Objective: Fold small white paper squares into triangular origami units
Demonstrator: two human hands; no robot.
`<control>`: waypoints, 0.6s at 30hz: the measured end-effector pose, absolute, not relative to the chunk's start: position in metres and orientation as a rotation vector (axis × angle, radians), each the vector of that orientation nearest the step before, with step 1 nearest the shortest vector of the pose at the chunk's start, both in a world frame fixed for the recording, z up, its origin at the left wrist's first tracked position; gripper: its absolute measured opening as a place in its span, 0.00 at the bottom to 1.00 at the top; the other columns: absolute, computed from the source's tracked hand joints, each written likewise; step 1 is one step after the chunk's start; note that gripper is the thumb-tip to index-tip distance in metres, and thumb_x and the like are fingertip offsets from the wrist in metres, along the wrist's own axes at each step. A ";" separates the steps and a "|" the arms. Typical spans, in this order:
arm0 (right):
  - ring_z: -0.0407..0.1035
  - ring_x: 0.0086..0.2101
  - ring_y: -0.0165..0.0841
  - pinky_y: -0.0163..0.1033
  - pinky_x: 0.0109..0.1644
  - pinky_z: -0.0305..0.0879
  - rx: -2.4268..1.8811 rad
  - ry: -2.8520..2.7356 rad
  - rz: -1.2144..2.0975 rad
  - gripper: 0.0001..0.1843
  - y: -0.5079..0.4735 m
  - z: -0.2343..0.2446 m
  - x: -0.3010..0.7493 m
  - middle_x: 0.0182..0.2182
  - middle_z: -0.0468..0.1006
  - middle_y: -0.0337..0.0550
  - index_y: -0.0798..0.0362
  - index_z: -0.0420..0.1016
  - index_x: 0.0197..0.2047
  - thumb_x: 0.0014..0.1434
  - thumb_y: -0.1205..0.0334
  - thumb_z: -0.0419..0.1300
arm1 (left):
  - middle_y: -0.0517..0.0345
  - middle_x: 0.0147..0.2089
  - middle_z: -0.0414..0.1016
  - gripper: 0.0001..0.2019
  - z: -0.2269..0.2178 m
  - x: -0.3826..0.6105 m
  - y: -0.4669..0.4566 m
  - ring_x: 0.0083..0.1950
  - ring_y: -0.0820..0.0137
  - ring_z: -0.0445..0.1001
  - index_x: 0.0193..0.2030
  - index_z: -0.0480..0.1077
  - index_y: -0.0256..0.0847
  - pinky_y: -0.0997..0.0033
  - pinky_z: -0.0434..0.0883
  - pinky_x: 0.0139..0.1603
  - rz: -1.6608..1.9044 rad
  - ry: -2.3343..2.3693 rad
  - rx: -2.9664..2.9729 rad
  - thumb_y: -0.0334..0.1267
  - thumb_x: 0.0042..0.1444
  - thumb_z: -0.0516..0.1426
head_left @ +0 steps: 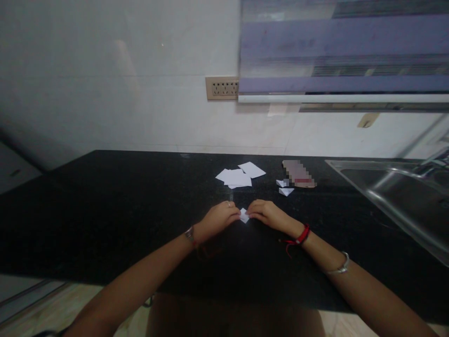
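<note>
A small piece of folded white paper [244,216] is held just above or on the dark countertop [140,210], between my two hands. My left hand [220,216] pinches its left corner with thumb and fingers. On the opposite corner, my right hand [265,213] has its fingers closed in the same way. Beyond my hands lies a loose pile of white paper sheets [237,178], partly overlapping. To the right of the pile, two small folded paper pieces [286,191] rest close together.
A phone-like flat object [299,173], partly blurred out, lies behind the folded pieces. At the right is a steel sink [396,187] with a faucet [435,161]. A socket panel [222,88] and a purple striped blind [343,51] are on the wall behind.
</note>
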State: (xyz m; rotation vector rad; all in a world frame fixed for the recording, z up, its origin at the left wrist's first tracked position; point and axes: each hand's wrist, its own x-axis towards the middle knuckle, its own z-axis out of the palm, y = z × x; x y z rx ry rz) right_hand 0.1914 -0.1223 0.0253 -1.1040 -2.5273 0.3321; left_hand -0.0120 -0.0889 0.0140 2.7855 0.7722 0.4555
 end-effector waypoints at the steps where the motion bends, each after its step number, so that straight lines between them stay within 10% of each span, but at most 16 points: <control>1: 0.65 0.39 0.32 0.37 0.44 0.60 -1.116 -2.528 0.323 0.13 -0.122 0.026 0.191 0.36 0.73 0.46 0.55 0.71 0.40 0.58 0.63 0.48 | 0.56 0.36 0.67 0.11 0.014 -0.012 -0.089 0.39 0.70 0.64 0.38 0.69 0.41 0.73 0.61 0.40 0.459 0.770 2.784 0.38 0.57 0.46; 18: 0.63 0.36 0.32 0.37 0.40 0.60 -1.157 -2.685 0.076 0.11 -0.125 0.028 0.188 0.33 0.69 0.48 0.58 0.69 0.36 0.58 0.67 0.46 | 0.55 0.36 0.64 0.12 0.013 -0.009 -0.091 0.38 0.69 0.62 0.35 0.66 0.38 0.72 0.62 0.39 0.432 0.839 2.884 0.37 0.58 0.44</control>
